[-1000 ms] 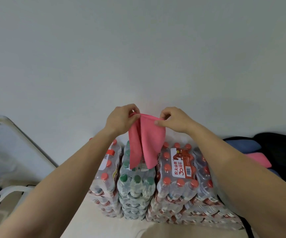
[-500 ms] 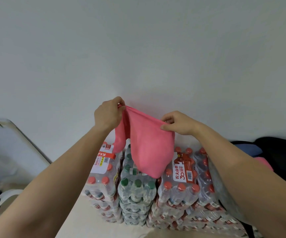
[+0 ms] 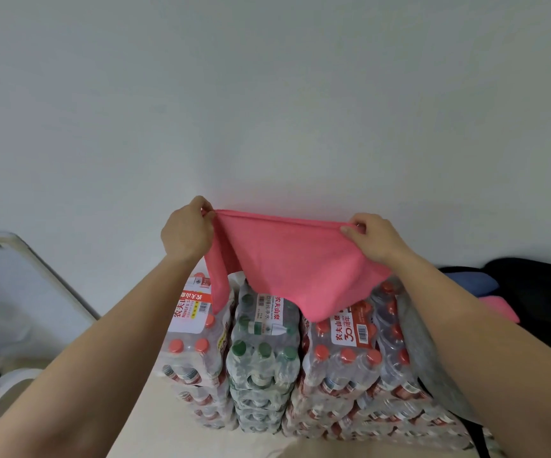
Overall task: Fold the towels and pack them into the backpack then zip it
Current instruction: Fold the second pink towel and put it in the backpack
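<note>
**Towel stretched for the fold**

Head view: my left hand [image 3: 185, 231] and right hand [image 3: 371, 238] each pinch a top corner of the pink towel [image 3: 294, 266], centre frame, its top edge taut. I should keep that edge level and match the corners squarely (no sagging). The bottle packs [image 3: 267, 342] below read "农夫山泉", "NONGFU", "30".

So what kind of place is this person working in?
Probably a storeroom or office back corner: shrink-wrapped packs of bottled water stacked before a bare white wall, a framed board at left. The left hand and right hand hold up a pink towel.
</note>
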Demonstrator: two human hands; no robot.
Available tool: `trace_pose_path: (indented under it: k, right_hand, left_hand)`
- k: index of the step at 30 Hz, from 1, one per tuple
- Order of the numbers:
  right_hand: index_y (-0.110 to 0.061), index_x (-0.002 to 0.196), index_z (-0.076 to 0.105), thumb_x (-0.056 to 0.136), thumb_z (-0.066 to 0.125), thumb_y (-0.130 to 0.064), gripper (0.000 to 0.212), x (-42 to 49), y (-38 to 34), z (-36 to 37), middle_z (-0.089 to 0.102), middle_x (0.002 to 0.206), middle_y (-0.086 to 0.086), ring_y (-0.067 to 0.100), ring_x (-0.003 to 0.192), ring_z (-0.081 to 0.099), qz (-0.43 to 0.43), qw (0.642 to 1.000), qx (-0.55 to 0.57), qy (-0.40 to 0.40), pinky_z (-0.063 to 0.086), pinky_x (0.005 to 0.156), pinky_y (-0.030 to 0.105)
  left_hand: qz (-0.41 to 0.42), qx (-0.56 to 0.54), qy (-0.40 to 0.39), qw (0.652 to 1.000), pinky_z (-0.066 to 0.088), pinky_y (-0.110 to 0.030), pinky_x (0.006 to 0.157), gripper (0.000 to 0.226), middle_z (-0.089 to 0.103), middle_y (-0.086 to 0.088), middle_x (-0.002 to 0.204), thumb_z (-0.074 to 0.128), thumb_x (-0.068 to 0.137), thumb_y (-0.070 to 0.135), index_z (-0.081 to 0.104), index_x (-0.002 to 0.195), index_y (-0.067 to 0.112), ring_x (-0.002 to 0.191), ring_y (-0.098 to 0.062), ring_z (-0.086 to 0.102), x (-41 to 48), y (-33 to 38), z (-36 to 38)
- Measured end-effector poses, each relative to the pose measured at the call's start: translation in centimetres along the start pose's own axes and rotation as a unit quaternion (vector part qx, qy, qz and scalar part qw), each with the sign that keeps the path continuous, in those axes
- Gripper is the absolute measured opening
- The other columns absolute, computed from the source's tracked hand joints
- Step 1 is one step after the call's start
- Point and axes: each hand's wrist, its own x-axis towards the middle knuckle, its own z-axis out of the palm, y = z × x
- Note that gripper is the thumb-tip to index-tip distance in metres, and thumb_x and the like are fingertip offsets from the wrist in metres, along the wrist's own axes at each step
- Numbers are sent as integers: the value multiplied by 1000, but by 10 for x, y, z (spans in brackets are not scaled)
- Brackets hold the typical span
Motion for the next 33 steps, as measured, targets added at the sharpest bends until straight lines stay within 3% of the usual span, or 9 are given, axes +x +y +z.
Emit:
trace_pose_path:
  k: [6, 10, 14, 16, 25, 29, 33]
  right_hand:
    - [-19, 77, 58, 100, 53, -28, 25, -11, -16, -4, 55, 69, -9, 5, 66, 49, -23, 996, 42, 69, 37, 63, 22]
    - [-12, 77, 55, 100, 49, -27, 28, -15, -19, -2, 59, 72, 4, 22, 71, 54, -14, 995, 42, 93, 41, 67, 36]
    - [-12, 80, 55, 102, 47, -28, 28, -20, -20, -1, 58, 73, 3, 23, 71, 53, -7, 995, 43, 92, 37, 65, 36]
    - [-12, 81, 59, 101, 50, -28, 27, -23, -20, -3, 61, 77, 0, 20, 76, 54, -11, 997, 39, 68, 33, 66, 33]
    - [-10, 89, 73, 96, 59, -32, 26, -14, -2, -1, 70, 94, 2, 20, 92, 62, 39, 999, 8, -29, 43, 77, 30]
    - [-16, 93, 70, 96, 56, -35, 24, -5, 19, 40, 70, 105, 6, 26, 100, 63, 85, 994, -47, -53, 46, 81, 32]
    - [-20, 99, 66, 96, 52, -35, 20, 0, 40, 89, 70, 108, 12, 33, 103, 64, 123, 983, -123, -52, 50, 84, 39]
  left_hand:
    - [59, -53, -6, 997, 47, -38, 77, 15, 56, -9, 107, 52, 96, 22, 62, 103, 16, 99, -30, 55, -7, -14, 6]
    - [65, -113, -58, 990, 41, -33, 75, 13, 58, -5, 102, 46, 100, 18, 56, 105, 11, 90, -24, 56, -14, -13, 7]
    - [52, -152, -115, 980, 39, -32, 65, 12, 63, -4, 90, 46, 101, 23, 52, 105, 14, 77, -21, 58, -21, -10, 5]
    - [52, -138, -149, 978, 39, -31, 63, 13, 64, -3, 90, 46, 101, 27, 53, 103, 17, 76, -18, 58, -21, -12, 3]
    - [50, -94, -278, 955, 45, -32, 83, 12, 68, 0, 101, 56, 96, 25, 65, 99, 17, 97, -20, 61, 3, -33, 1]
    - [45, -40, -260, 964, 44, -31, 80, 12, 68, -1, 104, 57, 95, 26, 65, 101, 22, 94, -20, 58, 1, -43, 41]
    - [27, 51, -250, 967, 47, -36, 81, 23, 68, -11, 111, 50, 96, 26, 66, 113, 24, 102, -32, 62, -7, -66, 87]
